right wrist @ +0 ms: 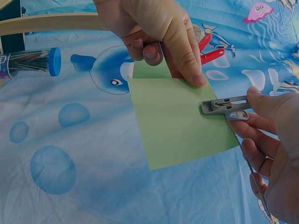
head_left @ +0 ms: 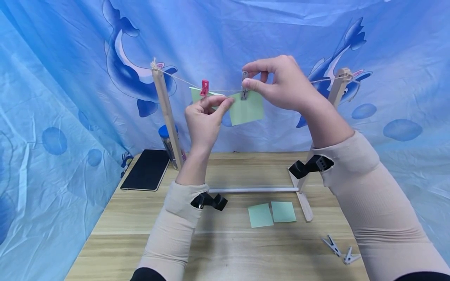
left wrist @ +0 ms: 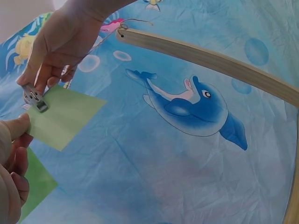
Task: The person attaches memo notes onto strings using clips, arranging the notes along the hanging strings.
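My right hand (head_left: 286, 84) pinches the handle end of a grey clothespin (head_left: 244, 93), its jaws over the top edge of a light green paper square (head_left: 247, 111) at the string (head_left: 232, 91). With thumb and fingers, my left hand (head_left: 203, 123) pinches that square's upper left corner. The right wrist view shows the clothespin (right wrist: 215, 106) biting onto the sheet (right wrist: 180, 126) near the string's line. Just left, a red clothespin (head_left: 205, 88) holds another green paper (head_left: 195, 94) on the string, partly hidden behind my left hand.
Wooden posts (head_left: 164, 105) carry the string, joined low by a white rod (head_left: 254, 190). Two green squares (head_left: 261, 215) and two grey clothespins (head_left: 331, 246) lie on the wooden table (head_left: 232, 253). A black tablet-like slab (head_left: 145, 170) and a blue-lidded jar (head_left: 168, 142) stand left.
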Demonstrator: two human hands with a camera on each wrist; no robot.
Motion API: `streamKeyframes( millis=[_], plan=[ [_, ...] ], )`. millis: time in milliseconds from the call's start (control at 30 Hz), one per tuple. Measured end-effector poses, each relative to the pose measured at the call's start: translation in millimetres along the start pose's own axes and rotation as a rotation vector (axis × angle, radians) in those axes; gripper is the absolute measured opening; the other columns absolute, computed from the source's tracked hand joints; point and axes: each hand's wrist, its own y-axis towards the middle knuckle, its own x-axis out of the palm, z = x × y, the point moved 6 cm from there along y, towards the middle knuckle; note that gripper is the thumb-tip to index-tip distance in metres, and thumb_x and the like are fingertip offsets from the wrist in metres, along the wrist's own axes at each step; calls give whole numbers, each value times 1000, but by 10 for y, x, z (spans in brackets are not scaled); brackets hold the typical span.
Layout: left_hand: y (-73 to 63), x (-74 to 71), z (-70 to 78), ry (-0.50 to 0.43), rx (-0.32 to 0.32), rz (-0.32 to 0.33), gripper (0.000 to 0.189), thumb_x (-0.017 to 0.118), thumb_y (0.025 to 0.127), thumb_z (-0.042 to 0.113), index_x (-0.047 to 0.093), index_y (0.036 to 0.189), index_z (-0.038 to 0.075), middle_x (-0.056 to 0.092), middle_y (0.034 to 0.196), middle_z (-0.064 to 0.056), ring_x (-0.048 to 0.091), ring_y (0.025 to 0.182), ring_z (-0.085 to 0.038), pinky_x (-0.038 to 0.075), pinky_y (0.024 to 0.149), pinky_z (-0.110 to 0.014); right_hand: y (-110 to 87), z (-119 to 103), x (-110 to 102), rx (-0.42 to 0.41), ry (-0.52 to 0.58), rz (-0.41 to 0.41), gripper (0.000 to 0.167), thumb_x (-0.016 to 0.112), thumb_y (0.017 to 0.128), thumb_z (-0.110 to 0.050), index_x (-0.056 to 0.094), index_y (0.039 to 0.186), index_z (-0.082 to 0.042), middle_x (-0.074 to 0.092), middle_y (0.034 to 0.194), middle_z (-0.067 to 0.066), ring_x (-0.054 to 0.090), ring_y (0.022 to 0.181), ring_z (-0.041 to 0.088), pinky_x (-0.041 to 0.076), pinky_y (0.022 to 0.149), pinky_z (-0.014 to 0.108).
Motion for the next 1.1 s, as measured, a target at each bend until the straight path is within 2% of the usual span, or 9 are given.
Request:
streamKeyframes(
  millis=[233,400,567,800,933,1100],
  plan=[
    [-18,18,-33,0,13,-14,18,83,86,21,80,95,6,74,87,-2,50,55,-16,37,49,-22,-10,3,14,7,-6,-17,35,68,99,-26,70,129,-8,72,116,8,58,88,16,31,58,26],
    [-47,17,-22,-2,38,-2,17,83,86,18,79,97,5,75,90,-2,53,54,-16,40,49,-20,-18,-8,19,1,-12,-28,37,69,99,-26,69,130,-7,72,121,8,60,93,19,35,67,30],
    [-55,12,-39,-2,39,-3,17,83,87,18,79,96,4,75,90,-1,53,54,-16,41,50,-20,-22,11,26,9,-15,-29,39,70,97,-27,69,130,-6,72,120,10,62,95,21,37,78,36],
    [-64,2,-54,-4,54,-5,19,82,87,17,78,96,2,75,88,-2,56,55,-17,44,51,-21,-20,45,49,-5,-29,-16,41,73,95,-28,69,129,-6,73,115,9,63,95,20,39,84,37],
    [-77,-15,-62,2,70,11,18,83,86,18,79,96,3,75,88,-3,58,55,-16,44,50,-20,-32,18,6,-33,-5,37,43,74,94,-27,68,129,-4,72,117,10,65,102,22,45,93,41],
    [-104,-60,-27,62,144,42,19,83,86,21,79,94,5,75,86,-4,58,56,-13,45,50,-20,-95,-11,-125,-109,19,218,42,75,93,-24,68,129,-3,73,117,11,64,110,22,46,100,37]
  ],
)
